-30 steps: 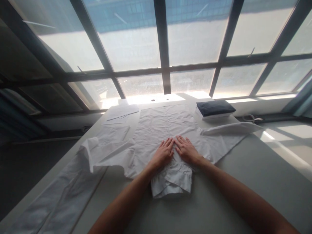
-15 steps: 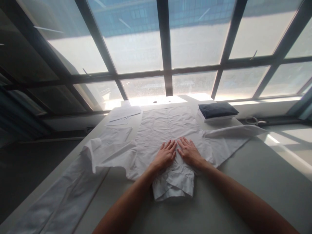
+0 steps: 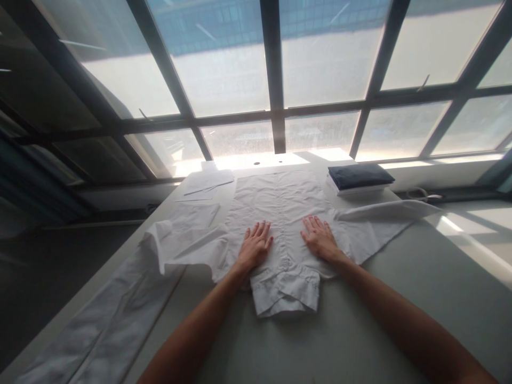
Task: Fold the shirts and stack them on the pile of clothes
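A white shirt (image 3: 276, 200) lies spread on the pale table (image 3: 344, 341), its collar (image 3: 286, 296) toward me. One sleeve (image 3: 192, 242) stretches out to the left with a raised fold near its end; the other sleeve (image 3: 380, 229) reaches to the right. Flat on the cloth left of the buttoned front rests my left hand (image 3: 256, 245), fingers stretched out. My right hand (image 3: 319, 237) presses on the right half of the shirt, also with its fingers extended. Neither hand grips anything.
Dark folded cloth (image 3: 360, 176) tops a white stack at the back right. Papers (image 3: 208, 184) lie at the back left. More white fabric (image 3: 92, 330) runs along the table's left side. Beyond the far edge stand framed windows (image 3: 240, 80).
My hands have slid apart over the shirt, the left one leftward and the right one slightly rightward. The button line between them now shows.
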Tool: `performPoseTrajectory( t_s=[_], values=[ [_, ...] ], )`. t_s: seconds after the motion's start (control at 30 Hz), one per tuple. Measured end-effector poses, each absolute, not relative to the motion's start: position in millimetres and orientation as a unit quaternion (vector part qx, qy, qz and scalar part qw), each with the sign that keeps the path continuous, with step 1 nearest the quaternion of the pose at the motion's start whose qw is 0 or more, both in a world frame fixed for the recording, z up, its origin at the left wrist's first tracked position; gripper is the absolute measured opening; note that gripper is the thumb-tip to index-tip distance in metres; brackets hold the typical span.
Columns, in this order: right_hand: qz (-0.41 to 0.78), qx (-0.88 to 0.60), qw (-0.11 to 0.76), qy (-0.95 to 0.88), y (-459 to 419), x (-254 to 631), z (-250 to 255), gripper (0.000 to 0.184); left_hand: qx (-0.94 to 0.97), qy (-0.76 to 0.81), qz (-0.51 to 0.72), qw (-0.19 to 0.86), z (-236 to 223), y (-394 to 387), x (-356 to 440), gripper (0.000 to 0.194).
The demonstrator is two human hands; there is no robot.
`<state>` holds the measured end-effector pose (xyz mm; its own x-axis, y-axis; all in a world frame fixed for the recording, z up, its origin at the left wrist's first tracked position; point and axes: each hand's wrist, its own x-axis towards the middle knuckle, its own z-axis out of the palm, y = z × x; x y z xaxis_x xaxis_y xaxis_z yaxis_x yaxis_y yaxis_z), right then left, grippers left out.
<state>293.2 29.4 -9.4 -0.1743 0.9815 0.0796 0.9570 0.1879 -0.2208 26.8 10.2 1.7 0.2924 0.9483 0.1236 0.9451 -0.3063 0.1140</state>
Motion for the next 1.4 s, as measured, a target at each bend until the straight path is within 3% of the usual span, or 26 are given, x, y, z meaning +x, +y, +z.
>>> performPoseTrajectory(
  t_s=[0.33, 0.7, 0.93, 1.17, 1.4],
  values=[
    [0.039, -0.670, 0.097, -0.735, 37, 310, -11, 0.065, 0.723, 0.685, 0.083, -0.014, 0, 12, -3, 0.057],
    [0.031, -0.676, 0.097, -0.730, 34, 307, -10, 0.064, 0.697, 0.713, 0.079, 0.006, 12, 8, 15, 0.058],
    [0.052, -0.666, 0.124, -0.734, 23, 288, 0, 0.062, 0.818, 0.567, 0.089, 0.013, 12, -1, 50, 0.059],
    [0.116, -0.492, 0.110, -0.856, 7, 259, 8, 0.061, 0.842, 0.533, 0.063, 0.047, 10, -1, 50, 0.062],
    [0.104, -0.555, 0.085, -0.821, 13, 269, 2, 0.062, 0.840, 0.537, 0.064, 0.043, 8, -1, 49, 0.061]
  ],
)
